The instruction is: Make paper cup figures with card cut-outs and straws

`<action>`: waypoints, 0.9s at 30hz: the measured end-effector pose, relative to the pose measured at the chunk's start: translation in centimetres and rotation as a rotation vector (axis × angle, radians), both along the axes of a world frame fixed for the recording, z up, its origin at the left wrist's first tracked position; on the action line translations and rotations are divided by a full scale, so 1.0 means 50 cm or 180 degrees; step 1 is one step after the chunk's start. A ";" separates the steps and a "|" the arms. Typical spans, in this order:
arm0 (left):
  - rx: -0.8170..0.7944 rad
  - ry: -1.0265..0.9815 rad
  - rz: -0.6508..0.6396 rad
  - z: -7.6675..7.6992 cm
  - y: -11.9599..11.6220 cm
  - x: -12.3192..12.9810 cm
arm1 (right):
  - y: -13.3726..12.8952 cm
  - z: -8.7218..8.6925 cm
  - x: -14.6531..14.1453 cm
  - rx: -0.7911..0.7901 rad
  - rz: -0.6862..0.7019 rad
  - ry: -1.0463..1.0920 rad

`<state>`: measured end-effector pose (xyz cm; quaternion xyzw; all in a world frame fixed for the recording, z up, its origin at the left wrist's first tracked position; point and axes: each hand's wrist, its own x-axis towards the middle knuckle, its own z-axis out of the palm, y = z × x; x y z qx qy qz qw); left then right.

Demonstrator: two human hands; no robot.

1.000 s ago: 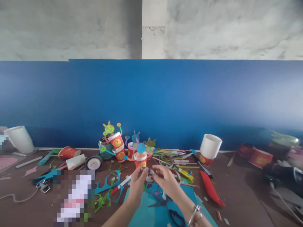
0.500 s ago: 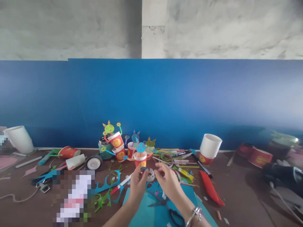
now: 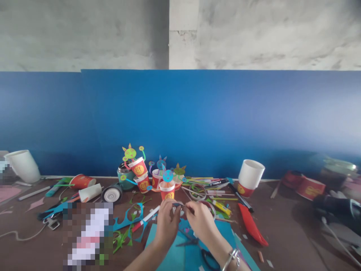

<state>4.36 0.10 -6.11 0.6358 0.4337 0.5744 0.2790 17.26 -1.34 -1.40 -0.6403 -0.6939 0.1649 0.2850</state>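
My left hand (image 3: 168,222) is closed, thumb and fingers pinching a small dark piece (image 3: 177,204), possibly bluish paper. Close beside it, my right hand (image 3: 199,219) has its thumb and fingertips pressed together at the right end of that piece; what lies between them is too small to make out. Just beyond the fingers stands a red and white paper cup (image 3: 167,191) with a blue cat-like paper face (image 3: 168,175). Under my hands lie sheets of blue paper (image 3: 169,253). Black-handled scissors (image 3: 210,259) rest on them, partly covered by my right forearm.
Behind stand more decorated cups (image 3: 138,168) and a teal flask (image 3: 125,178). Stacked white cups (image 3: 251,175) stand at right, near a red pouch-like object (image 3: 252,225). A yellow glue tube (image 3: 222,207), pens and paper scraps (image 3: 124,238) litter the brown table (image 3: 287,241).
My right hand has moved slightly left and its fingers have closed, meeting my left fingertips at the small dark piece. The tape roll behind them is now mostly hidden.
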 end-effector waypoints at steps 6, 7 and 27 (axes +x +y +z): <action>0.0105 0.0013 0.0082 0.005 -0.010 -0.002 | -0.007 0.003 -0.004 -0.0056 -0.0059 -0.0032; 0.0127 0.0053 0.0087 0.004 -0.010 -0.002 | -0.006 0.002 -0.004 -0.0053 -0.0042 -0.0015; 0.0332 0.0351 -0.0182 -0.013 0.001 0.001 | 0.002 -0.006 -0.002 0.0114 0.0229 0.0489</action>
